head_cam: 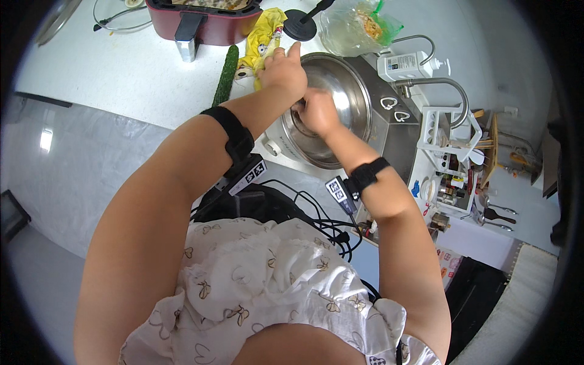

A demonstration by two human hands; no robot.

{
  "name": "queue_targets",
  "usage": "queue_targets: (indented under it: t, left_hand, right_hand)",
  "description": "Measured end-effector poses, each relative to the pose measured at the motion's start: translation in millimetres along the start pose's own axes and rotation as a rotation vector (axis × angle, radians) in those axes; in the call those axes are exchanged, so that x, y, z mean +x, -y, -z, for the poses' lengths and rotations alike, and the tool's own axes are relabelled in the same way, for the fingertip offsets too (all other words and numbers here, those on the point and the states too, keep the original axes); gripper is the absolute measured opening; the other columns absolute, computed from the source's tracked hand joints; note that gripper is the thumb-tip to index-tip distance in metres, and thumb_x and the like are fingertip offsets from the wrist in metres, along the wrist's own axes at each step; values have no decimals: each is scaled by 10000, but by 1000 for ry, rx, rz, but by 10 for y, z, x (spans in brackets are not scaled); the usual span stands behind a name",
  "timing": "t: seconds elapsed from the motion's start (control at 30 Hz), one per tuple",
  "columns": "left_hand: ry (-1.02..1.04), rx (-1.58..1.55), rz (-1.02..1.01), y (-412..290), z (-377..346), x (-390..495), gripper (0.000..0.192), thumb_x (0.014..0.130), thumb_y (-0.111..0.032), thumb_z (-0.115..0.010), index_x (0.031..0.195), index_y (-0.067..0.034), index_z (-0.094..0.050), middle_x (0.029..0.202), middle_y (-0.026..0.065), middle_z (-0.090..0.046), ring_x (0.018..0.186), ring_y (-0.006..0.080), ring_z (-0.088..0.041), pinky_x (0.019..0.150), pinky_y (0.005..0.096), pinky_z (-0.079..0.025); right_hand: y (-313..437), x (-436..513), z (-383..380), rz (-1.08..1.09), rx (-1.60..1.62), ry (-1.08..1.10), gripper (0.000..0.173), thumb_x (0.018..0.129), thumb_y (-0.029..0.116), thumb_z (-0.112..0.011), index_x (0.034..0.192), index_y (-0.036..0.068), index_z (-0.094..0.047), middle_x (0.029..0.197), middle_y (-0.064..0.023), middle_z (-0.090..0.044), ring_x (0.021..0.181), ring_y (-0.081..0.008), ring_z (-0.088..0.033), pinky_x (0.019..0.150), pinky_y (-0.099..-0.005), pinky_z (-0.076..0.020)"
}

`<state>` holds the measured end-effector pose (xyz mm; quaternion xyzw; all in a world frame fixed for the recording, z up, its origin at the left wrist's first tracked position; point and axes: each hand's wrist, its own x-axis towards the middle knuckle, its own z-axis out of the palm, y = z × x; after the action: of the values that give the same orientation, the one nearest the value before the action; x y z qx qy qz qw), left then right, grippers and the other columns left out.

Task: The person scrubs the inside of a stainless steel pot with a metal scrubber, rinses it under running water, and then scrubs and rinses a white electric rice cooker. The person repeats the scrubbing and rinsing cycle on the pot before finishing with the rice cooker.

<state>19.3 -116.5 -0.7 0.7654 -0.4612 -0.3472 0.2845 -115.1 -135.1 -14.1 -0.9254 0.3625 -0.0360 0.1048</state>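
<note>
My left hand (284, 70) lies with fingers spread over the lower part of a yellow printed plastic bag (267, 34); what is under the palm is hidden. Just below and to the right, my right hand (317, 109) is curled at the left side of a steel bowl or pot (340, 86), its fingertips around something dark that is mostly hidden. The steel vessel sits beside a white appliance body (285, 146) with a knob. A green cucumber (225, 75) rests on the white counter, left of my left hand.
A red air-fryer basket (207, 29) stands at the back left, a black round-based stand (300, 28) beside the yellow bag. Farther right are a clear plastic bag (349, 27), a white pump bottle (404, 66), a curved faucet (456, 89) and a white rack (449, 130). Cables hang near my body.
</note>
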Motion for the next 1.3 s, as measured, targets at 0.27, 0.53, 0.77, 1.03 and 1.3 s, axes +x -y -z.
queue_targets:
  t: [0.27,0.53,0.77,1.03,1.3]
  left_hand:
    - [-3,20,-19,-5,1,-3,572,845,-168,-453,1390,-229,-289,1348,121,-366,1240,322,-358,977,533,-308]
    - [-124,34,-50,-33,-90,18,597,770,-62,-486,1339,-206,-377,1288,165,-424,1140,349,-463,928,446,-412]
    - [-26,31,-23,-41,-84,66,544,837,-158,-467,1360,-232,-335,1336,92,-383,1218,300,-389,946,530,-347]
    - [-61,6,-73,-19,-62,28,570,802,-122,-513,1344,-218,-363,1299,115,-408,1187,306,-422,918,484,-400]
    - [-34,-19,-12,-82,-84,51,598,801,-84,-525,1353,-229,-347,1310,96,-399,1207,294,-404,942,512,-380]
  right_hand:
    - [28,-264,122,10,88,175,159,627,27,-643,767,74,-584,757,-110,-626,785,-295,-603,764,-384,-418]
    - [-6,-178,173,54,64,114,152,630,27,-629,766,70,-577,757,-112,-616,787,-294,-592,784,-376,-414]
    - [-17,-219,158,250,115,128,164,642,58,-651,792,76,-587,751,-108,-614,802,-292,-595,809,-382,-414]
    - [-523,348,174,322,-174,-85,96,668,32,-574,749,81,-591,729,-102,-616,765,-270,-599,768,-376,-424]
    - [-848,-261,448,43,-478,162,67,745,93,-519,771,87,-581,727,-127,-629,708,-296,-624,709,-401,-467]
